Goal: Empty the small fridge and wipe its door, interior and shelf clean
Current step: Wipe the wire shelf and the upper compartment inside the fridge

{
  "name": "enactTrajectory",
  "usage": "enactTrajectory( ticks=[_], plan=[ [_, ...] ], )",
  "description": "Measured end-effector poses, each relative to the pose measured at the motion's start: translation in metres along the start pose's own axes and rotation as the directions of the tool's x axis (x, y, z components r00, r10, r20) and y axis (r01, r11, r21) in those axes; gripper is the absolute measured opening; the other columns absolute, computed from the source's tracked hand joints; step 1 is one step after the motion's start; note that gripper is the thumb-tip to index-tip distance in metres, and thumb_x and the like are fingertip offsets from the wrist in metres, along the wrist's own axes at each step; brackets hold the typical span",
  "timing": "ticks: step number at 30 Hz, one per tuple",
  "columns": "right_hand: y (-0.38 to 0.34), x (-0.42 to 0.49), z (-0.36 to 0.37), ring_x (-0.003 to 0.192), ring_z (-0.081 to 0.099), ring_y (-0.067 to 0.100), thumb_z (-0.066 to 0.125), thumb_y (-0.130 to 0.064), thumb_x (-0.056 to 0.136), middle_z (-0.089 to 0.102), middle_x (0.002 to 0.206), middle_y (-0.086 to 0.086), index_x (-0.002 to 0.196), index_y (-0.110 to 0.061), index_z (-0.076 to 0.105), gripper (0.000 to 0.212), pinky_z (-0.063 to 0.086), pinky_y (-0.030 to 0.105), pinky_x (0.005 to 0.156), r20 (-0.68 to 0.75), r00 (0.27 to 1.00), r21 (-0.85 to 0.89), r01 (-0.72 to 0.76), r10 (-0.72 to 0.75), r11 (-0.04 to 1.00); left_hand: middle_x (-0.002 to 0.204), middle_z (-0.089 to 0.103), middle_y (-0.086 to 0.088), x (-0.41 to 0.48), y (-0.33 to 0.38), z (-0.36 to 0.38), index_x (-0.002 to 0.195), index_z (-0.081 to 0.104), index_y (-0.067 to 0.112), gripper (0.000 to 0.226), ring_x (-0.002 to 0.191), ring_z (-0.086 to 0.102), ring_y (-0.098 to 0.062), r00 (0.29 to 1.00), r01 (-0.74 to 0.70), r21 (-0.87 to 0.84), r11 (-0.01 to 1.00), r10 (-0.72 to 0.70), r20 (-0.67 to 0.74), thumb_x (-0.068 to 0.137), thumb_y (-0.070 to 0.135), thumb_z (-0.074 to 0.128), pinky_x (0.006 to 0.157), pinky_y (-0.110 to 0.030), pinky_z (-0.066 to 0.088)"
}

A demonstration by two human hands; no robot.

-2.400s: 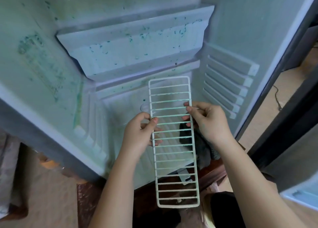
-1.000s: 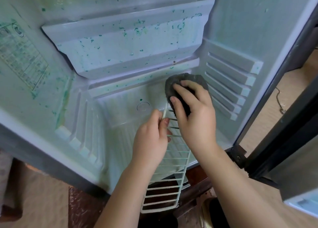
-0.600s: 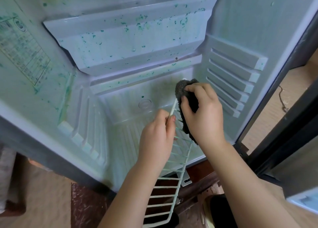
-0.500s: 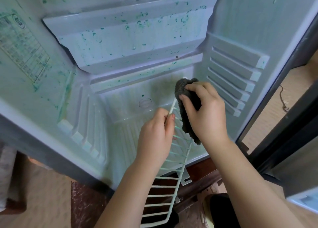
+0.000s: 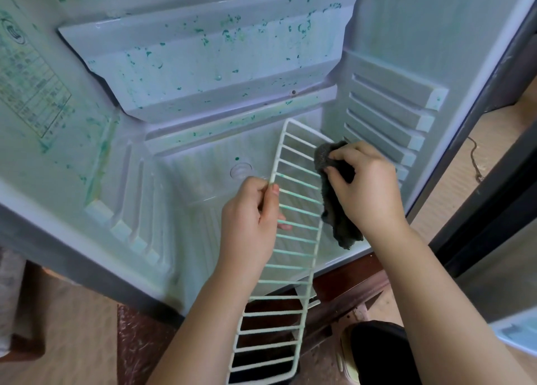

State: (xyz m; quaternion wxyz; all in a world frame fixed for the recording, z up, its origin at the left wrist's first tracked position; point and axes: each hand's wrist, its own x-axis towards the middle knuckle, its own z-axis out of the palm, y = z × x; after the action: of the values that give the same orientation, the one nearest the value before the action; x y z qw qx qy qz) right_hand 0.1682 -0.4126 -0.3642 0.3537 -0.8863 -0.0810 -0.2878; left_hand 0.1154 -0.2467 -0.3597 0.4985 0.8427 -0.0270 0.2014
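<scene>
A narrow white wire shelf is held out in front of the open fridge interior, its far end inside the cavity and its near end over the floor. My left hand grips the shelf's left rail about halfway along. My right hand grips a dark grey cloth against the shelf's right rail, and the cloth's tail hangs below the hand. The shelf's rungs carry a green tint. Green specks and smears cover the fridge's back step and left wall.
Moulded shelf ribs line the right wall and left wall. A printed label sits on the left wall. The dark door frame stands at right, with wooden floor below and a cable beyond.
My right hand has slid the cloth from the shelf's far end down onto its right rail. The shelf's top rungs now show. My left hand keeps its hold.
</scene>
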Motion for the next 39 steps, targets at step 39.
enactTrajectory(
  ticks=[39],
  plan=[
    [0.007,-0.008,0.002,0.088,0.06,0.026,0.071,-0.012,0.084,0.062,0.096,0.008,0.099,-0.006,0.071,0.016,0.038,0.022,0.073,-0.011,0.997,-0.021,-0.08,0.08,0.997,0.056,0.058,-0.008,-0.002,-0.003,0.001,0.081,0.056,0.005,0.021,0.054,0.066,0.0,0.997,-0.072,0.055,0.996,0.071,0.014,0.099,0.014,0.052,0.047,-0.026,0.044]
  ],
)
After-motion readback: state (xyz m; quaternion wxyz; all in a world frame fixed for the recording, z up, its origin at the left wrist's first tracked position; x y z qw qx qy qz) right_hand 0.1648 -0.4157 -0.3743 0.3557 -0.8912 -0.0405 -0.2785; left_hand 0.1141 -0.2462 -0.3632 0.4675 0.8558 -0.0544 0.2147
